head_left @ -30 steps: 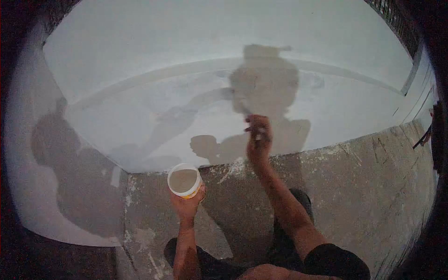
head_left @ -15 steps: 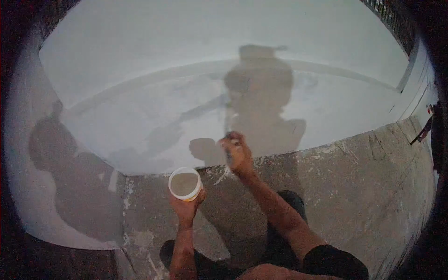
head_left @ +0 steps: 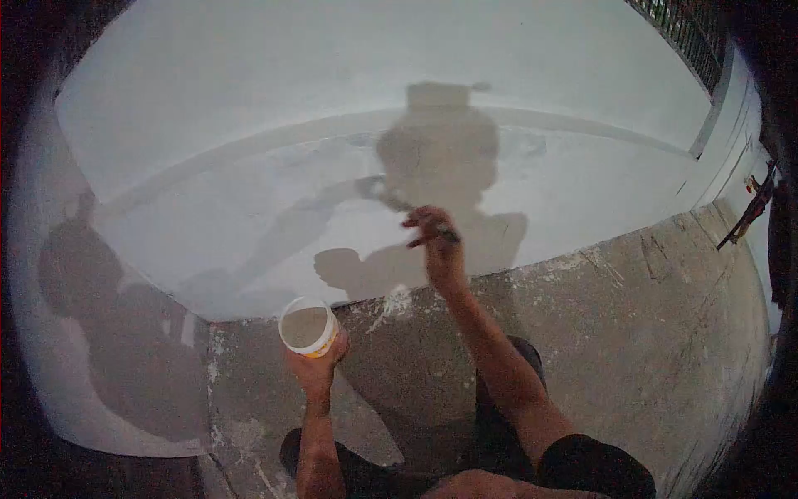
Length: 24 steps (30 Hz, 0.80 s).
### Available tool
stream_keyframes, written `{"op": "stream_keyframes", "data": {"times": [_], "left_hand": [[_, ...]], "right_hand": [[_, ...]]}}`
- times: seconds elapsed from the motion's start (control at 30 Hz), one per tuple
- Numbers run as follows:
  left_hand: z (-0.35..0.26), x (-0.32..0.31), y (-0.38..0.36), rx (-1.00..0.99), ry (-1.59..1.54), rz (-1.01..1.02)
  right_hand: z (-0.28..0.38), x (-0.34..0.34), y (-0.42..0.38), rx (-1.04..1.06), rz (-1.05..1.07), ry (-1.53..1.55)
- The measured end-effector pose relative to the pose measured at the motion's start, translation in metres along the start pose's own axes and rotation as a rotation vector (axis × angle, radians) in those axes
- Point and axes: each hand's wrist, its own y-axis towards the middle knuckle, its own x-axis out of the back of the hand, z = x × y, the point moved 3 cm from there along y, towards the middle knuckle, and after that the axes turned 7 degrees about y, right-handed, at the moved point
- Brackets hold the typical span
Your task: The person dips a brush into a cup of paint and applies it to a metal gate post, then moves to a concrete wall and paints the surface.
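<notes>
The left hand [head_left: 314, 366] is nearest, its fingers curled under a small white tub [head_left: 307, 326] of grey paste, held low over the bare concrete floor [head_left: 632, 333]. Farther out, the right hand [head_left: 438, 243] has its fingers pinching a thin brush [head_left: 397, 202], whose tip touches the pale coated wall [head_left: 249, 133], beside the person's shadow [head_left: 445, 166].

Bare concrete floor [head_left: 632, 333] spreading near and right, pale splatters [head_left: 391, 301], possibly paint, lying along its far edge
</notes>
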Motion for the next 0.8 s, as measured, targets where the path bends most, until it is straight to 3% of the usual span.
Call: {"op": "stream_keyframes", "data": {"times": [0.03,0.07,0.2,0.27,0.33,0.37,0.43,0.5,0.57,0.6,0.63,0.67,0.77,0.8], "left_hand": [[0.006,-0.002,0.002,0.025,-0.068,0.022],[0.008,-0.002,0.005,0.048,-0.134,0.043],[-0.021,-0.003,0.006,0.09,-0.081,-0.025],[-0.046,-0.005,0.005,-0.019,-0.048,-0.01],[-0.051,-0.005,0.01,-0.005,-0.013,0.02],[-0.052,-0.003,0.011,0.009,0.029,0.05],[-0.047,0.0,0.012,-0.002,0.069,0.032],[-0.033,-0.003,0.012,-0.015,0.113,0.021],[-0.014,-0.001,0.008,-0.073,0.22,-0.022],[-0.005,0.001,0.009,-0.073,0.219,-0.016],[0.004,0.005,0.011,-0.03,0.154,0.017],[0.01,0.004,0.011,0.016,0.09,0.051],[-0.042,-0.003,0.008,-0.028,0.164,0.015],[-0.038,-0.003,0.007,-0.026,0.168,0.015]], "right_hand": [[0.016,0.014,0.011,-0.007,-0.056,-0.15],[0.022,0.032,0.017,0.107,-0.062,-0.173],[0.064,0.054,0.021,0.22,-0.358,-0.176],[0.066,0.05,0.018,0.264,-0.378,-0.145],[0.068,0.036,0.017,0.588,-0.322,-0.465],[0.065,0.03,0.016,0.588,-0.326,-0.461],[0.055,0.01,0.015,0.635,-0.322,-0.751],[0.034,-0.011,0.012,0.618,-0.249,-0.764],[0.008,-0.033,-0.001,0.44,-0.173,-0.81],[0.005,-0.055,-0.01,0.264,-0.12,-0.687],[0.02,-0.077,-0.012,0.29,0.011,-0.727],[0.019,-0.094,-0.019,0.15,0.074,-0.683],[0.026,-0.117,-0.028,0.179,0.193,-0.567],[0.024,-0.122,-0.029,0.095,0.233,-0.393]]}}
